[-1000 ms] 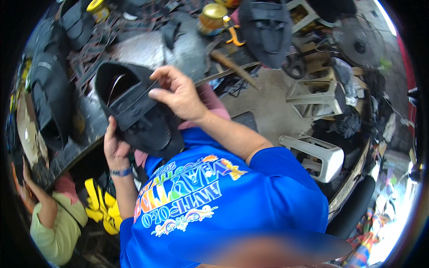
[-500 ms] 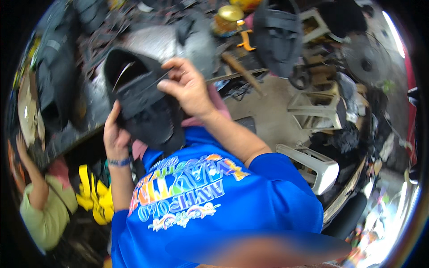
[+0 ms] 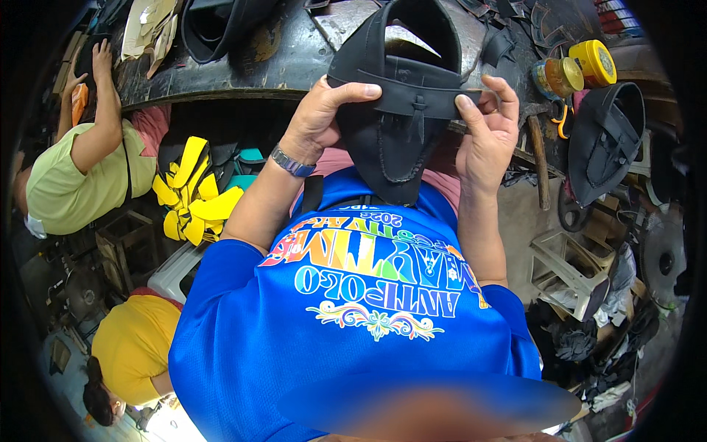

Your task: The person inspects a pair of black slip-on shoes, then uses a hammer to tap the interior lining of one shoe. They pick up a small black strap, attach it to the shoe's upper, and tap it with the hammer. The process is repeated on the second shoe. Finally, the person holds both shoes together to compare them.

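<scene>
I hold a black shoe upper (image 3: pixel 401 110) in front of my chest, its opening turned away from me and a strap running across it. My left hand (image 3: pixel 320 121), a watch on its wrist, grips the left side of the strap with the thumb on top. My right hand (image 3: pixel 486 125) pinches the strap's right end. A dark, worn workbench (image 3: pixel 287 55) lies just beyond the upper. My blue printed shirt fills the lower middle of the view.
Another black upper (image 3: pixel 604 144) lies at the right by two yellow-lidded jars (image 3: pixel 578 70) and a hammer (image 3: pixel 539 158). More uppers (image 3: pixel 213 26) sit on the bench. A person in green (image 3: pixel 81 162) works at left, one in yellow (image 3: pixel 132 346) below. Yellow pieces (image 3: pixel 193 195) are stacked beside my left arm.
The view has swung so the bench now sits straight ahead. The black upper has been turned upright and centred, and both hands have shifted to its strap, one at each end.
</scene>
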`<state>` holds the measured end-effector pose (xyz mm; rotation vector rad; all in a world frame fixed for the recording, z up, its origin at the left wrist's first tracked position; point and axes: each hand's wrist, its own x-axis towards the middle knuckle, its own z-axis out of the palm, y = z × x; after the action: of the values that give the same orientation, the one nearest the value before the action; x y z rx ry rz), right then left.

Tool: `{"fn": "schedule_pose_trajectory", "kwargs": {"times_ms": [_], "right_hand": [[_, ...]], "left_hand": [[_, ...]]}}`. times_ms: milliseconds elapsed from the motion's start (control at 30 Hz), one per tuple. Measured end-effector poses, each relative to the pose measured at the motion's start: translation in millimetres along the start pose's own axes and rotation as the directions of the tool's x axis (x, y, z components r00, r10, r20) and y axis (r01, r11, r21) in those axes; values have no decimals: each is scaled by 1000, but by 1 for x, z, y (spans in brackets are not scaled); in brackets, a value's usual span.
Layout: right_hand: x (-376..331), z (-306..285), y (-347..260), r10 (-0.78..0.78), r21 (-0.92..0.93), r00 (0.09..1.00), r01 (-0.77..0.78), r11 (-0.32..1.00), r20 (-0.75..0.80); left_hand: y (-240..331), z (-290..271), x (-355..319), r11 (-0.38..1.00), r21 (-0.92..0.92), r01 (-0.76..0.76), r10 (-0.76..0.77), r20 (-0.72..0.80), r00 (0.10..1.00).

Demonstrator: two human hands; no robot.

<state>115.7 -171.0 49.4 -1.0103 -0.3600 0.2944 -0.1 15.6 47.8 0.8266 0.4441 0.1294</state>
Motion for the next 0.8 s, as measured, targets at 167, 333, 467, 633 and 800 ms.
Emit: {"fn": "schedule_pose_trajectory", "kwargs": {"times_ms": [167,333,467,633,800], "right_hand": [[-2,5,-19,-137,-55,986,142,988,92],[-2,7,-13,-101,-106,994,106,989,48],[-1,4,4,35,9,999,-36,999,25],[-5,2,11,-21,-43,999,23,999,36],[-4,5,14,6,-24,999,-6,1000,34]], "left_hand": [[-5,0,6,999,36,-38,39,-22,999],[-9,-13,7,994,-85,63,-64,-9,998],[-14,-22,5,959,-266,98,-82,69,994],[-4,-30,-2,987,130,96,-92,-40,995],[57,-17,-27,152,987,49,234,-84,969]]}}
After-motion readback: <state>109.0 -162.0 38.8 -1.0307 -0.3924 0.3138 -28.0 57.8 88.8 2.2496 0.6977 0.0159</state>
